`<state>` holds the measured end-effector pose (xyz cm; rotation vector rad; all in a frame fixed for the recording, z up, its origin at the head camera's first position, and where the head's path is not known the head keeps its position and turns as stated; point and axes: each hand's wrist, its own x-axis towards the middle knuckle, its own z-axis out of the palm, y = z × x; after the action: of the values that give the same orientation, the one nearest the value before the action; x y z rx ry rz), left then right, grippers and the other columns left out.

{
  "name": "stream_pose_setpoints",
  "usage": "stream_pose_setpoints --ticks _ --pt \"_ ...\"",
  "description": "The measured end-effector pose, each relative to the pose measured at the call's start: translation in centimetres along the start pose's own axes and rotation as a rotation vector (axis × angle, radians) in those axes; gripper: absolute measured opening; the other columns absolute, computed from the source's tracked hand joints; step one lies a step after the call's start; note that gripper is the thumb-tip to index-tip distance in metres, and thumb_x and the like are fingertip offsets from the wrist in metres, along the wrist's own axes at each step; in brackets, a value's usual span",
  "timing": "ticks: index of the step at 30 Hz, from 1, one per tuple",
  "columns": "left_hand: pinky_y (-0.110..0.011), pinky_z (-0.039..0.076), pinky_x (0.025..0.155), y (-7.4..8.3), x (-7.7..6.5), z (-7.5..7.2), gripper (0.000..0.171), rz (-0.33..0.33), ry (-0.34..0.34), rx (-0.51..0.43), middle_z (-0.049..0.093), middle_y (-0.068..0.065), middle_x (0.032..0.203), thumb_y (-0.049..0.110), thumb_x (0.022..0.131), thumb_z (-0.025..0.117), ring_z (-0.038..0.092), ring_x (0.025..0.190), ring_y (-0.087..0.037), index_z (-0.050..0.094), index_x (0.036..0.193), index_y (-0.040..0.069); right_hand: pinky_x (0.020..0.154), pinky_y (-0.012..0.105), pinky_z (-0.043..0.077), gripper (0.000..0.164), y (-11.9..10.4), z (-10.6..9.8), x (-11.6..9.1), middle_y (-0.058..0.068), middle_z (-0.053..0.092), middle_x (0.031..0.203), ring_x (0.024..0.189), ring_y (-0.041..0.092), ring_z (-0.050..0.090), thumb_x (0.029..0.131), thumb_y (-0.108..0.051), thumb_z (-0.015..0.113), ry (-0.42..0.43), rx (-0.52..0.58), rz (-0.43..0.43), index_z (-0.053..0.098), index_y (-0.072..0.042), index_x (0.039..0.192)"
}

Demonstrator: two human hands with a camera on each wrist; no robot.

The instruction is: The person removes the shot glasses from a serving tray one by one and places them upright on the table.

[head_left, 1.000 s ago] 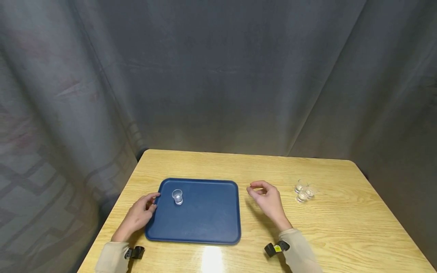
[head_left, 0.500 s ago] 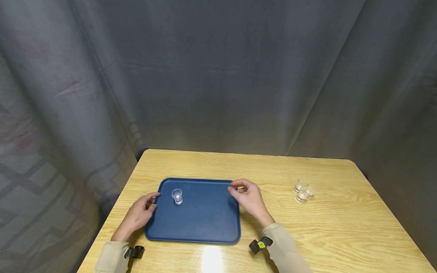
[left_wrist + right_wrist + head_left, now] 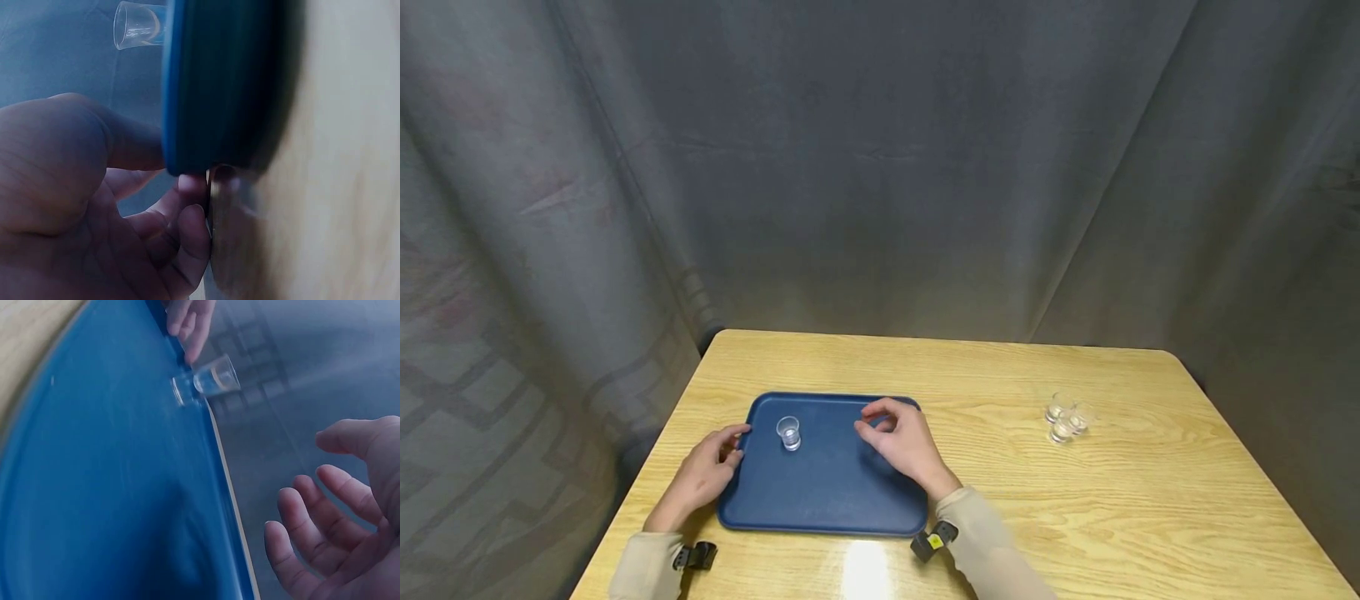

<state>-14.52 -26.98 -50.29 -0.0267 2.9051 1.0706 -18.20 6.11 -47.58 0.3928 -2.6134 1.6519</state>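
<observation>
A blue tray lies on the table. My left hand holds its left edge; in the left wrist view the thumb lies at the rim and curled fingertips touch the edge from the outer side. One clear shot glass stands upright in the tray's left part, close to that hand. Over the tray's right half hovers my right hand, thumb and fingers bent apart around nothing. The right wrist view confirms a gap between its thumb and fingers, with the glass some distance off.
A cluster of 3 clear shot glasses stands close together on the wooden table, right of the tray. Grey curtains hang behind the table and at both sides.
My right hand has moved left, from the table beside the tray to above its right half. The left hand, tray and shot glasses stay where they were.
</observation>
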Motion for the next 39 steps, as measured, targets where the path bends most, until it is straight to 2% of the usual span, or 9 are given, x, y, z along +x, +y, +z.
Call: stream_pose_setpoints --ticks 7,12,19,23,29,39 --pt "-0.039 0.046 0.083 0.1 -0.1 0.0 0.042 -0.014 -0.014 -0.003 0.061 -0.015 0.114 0.005 0.104 0.057 0.057 0.095 -0.024 0.060 0.146 0.001 0.067 0.023 0.052 0.024 -0.9 2.0 0.2 0.001 0.080 0.103 0.078 0.009 0.068 0.094 -0.025 0.081 -0.053 -0.023 -0.034 0.079 -0.008 0.111" --pt "-0.039 0.045 0.083 0.2 0.0 -0.1 0.042 -0.012 -0.013 -0.004 0.061 -0.015 0.114 0.005 0.104 0.057 0.057 0.095 -0.024 0.060 0.146 0.001 0.066 0.022 0.051 0.024 -1.5 3.3 0.5 -0.003 0.079 0.101 0.073 0.004 0.065 0.094 -0.025 0.082 -0.070 -0.016 -0.021 0.079 -0.010 0.111" --pt "-0.038 0.045 0.082 0.1 0.0 0.0 0.042 -0.004 -0.009 -0.008 0.061 -0.014 0.113 0.004 0.104 0.058 0.057 0.094 -0.023 0.060 0.146 0.000 0.065 0.021 0.051 0.026 -1.6 5.5 0.9 0.000 0.080 0.102 0.071 0.004 0.066 0.091 -0.025 0.084 -0.098 -0.002 -0.022 0.080 -0.008 0.110" --pt "-0.038 0.045 0.082 0.1 0.0 0.0 0.042 0.002 -0.007 -0.005 0.061 -0.014 0.112 0.004 0.104 0.058 0.056 0.094 -0.023 0.061 0.145 0.000 0.067 0.022 0.052 0.032 -1.7 6.5 1.2 0.002 0.080 0.107 0.074 0.004 0.067 0.090 -0.028 0.085 -0.105 -0.010 0.004 0.078 -0.009 0.115" --pt "-0.038 0.045 0.082 0.0 0.0 0.0 0.042 -0.002 -0.007 -0.004 0.061 -0.014 0.112 0.005 0.104 0.058 0.056 0.093 -0.023 0.061 0.145 0.001 0.071 0.023 0.054 0.041 -1.9 7.6 1.7 0.006 0.079 0.113 0.078 0.007 0.070 0.088 -0.031 0.086 -0.100 0.000 0.015 0.076 -0.008 0.121" --pt "-0.037 0.044 0.081 0.1 -0.2 0.0 0.041 -0.001 -0.003 0.000 0.061 -0.014 0.111 0.005 0.104 0.058 0.056 0.093 -0.023 0.061 0.145 0.001 0.067 0.019 0.052 0.036 -2.2 8.8 1.8 0.003 0.079 0.110 0.071 -0.003 0.066 0.088 -0.031 0.087 -0.118 -0.045 -0.017 0.077 -0.013 0.118"
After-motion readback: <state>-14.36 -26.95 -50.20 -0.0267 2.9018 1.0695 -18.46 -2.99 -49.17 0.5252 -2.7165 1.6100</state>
